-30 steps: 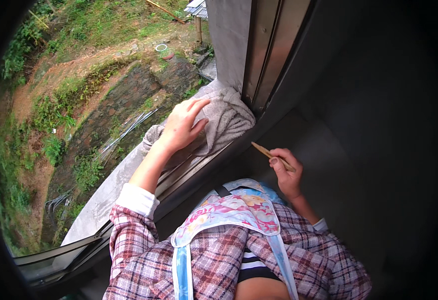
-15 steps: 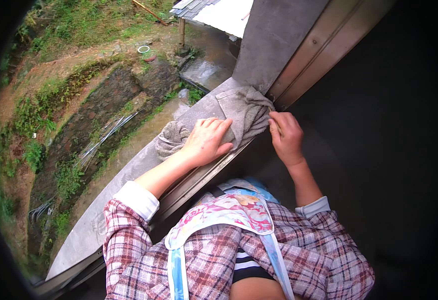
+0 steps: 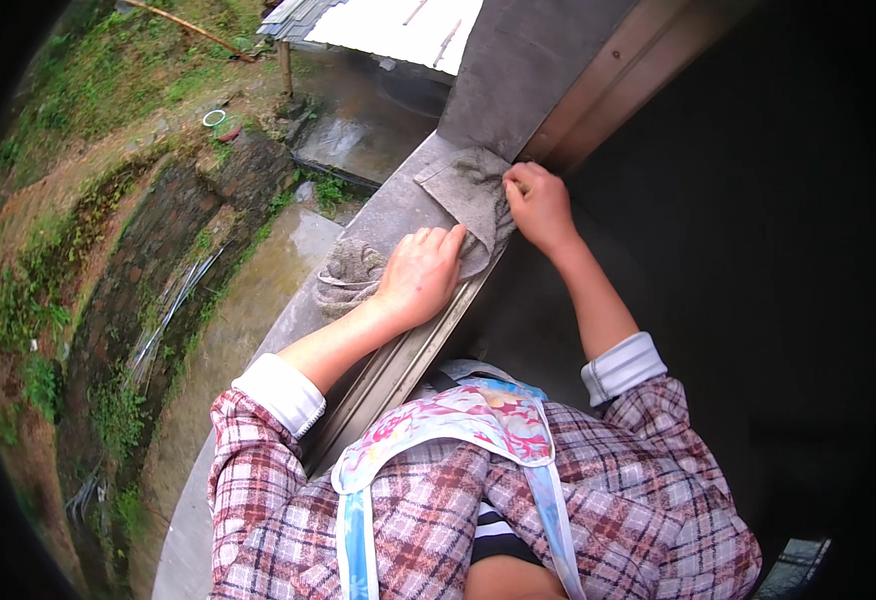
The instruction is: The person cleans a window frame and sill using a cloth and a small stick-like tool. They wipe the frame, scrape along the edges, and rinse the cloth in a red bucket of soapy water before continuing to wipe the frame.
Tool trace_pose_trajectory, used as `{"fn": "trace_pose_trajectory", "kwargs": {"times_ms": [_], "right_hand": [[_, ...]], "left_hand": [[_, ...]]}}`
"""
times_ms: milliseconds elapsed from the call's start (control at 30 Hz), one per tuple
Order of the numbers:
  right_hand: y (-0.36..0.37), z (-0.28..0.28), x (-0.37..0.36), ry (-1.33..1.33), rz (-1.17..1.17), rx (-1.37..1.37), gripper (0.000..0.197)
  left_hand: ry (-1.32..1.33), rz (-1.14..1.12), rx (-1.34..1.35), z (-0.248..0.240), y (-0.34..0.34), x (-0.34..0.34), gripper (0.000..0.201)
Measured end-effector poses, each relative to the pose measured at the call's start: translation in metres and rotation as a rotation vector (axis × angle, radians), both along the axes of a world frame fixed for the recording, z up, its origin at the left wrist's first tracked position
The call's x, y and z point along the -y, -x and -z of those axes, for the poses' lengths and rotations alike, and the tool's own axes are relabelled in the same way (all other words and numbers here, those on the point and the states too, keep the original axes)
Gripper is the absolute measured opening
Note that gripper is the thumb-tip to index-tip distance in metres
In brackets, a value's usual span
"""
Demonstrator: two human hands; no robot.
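Observation:
A grey, wrinkled cloth (image 3: 463, 190) lies along the concrete ledge (image 3: 413, 190), partly spread at the far corner and bunched at its near end. My left hand (image 3: 420, 272) rests over the middle of the cloth, fingers laid forward and not wrapped round anything visible. At the cloth's right edge, beside the foot of the metal frame (image 3: 583, 120), my right hand (image 3: 541, 208) is closed in a pinch. Whatever its fingertips hold is too small and hidden to name.
A metal sill track (image 3: 398, 365) runs along the ledge's inner side. Beyond the ledge, the ground drops to a stone-faced bank (image 3: 143, 260) with thin rods (image 3: 173, 315). A pale-roofed shelter (image 3: 398, 30) stands far off. Dark space lies right.
The whole view has shifted, so ledge and cloth appear farther left and higher. My right hand has moved up along the cloth's edge toward the frame corner. My left hand's fingers look more bent.

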State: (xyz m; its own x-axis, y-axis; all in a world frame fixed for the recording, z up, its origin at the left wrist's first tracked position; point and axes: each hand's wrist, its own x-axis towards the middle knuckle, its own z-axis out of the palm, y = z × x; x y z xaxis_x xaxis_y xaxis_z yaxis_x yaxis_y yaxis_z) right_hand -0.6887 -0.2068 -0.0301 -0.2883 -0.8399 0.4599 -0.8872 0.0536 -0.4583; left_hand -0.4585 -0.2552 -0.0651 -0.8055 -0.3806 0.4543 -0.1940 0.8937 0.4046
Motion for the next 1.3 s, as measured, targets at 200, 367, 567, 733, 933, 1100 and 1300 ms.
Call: {"fn": "trace_pose_trajectory", "kwargs": {"times_ms": [200,367,567,733,933,1100,1300], "right_hand": [[0.01,-0.006,-0.014,-0.093,-0.005,0.306,0.01],[0.009,-0.01,-0.08,0.007,-0.114,0.481,0.008],[0.014,0.014,-0.11,0.276,0.016,-0.007,0.019],[0.039,0.005,-0.103,0.289,0.029,-0.036,0.014],[0.057,-0.006,-0.056,0.115,0.038,-0.178,0.005],[0.063,-0.009,-0.017,-0.163,0.117,-0.3,0.006],[0.067,-0.033,-0.002,-0.32,0.17,-0.073,0.02]], "left_hand": [[0.123,0.103,0.032,0.004,-0.003,-0.002,0.038],[0.059,0.112,0.005,-0.021,0.027,-0.029,0.04],[0.135,0.22,0.061,-0.03,0.043,-0.045,0.05],[0.062,0.234,0.07,-0.027,0.066,-0.045,0.056],[0.055,0.158,0.057,-0.024,0.096,-0.039,0.055],[0.219,0.119,0.087,-0.01,0.099,-0.04,0.04],[0.215,0.167,0.139,-0.017,0.084,-0.047,0.022]]}}
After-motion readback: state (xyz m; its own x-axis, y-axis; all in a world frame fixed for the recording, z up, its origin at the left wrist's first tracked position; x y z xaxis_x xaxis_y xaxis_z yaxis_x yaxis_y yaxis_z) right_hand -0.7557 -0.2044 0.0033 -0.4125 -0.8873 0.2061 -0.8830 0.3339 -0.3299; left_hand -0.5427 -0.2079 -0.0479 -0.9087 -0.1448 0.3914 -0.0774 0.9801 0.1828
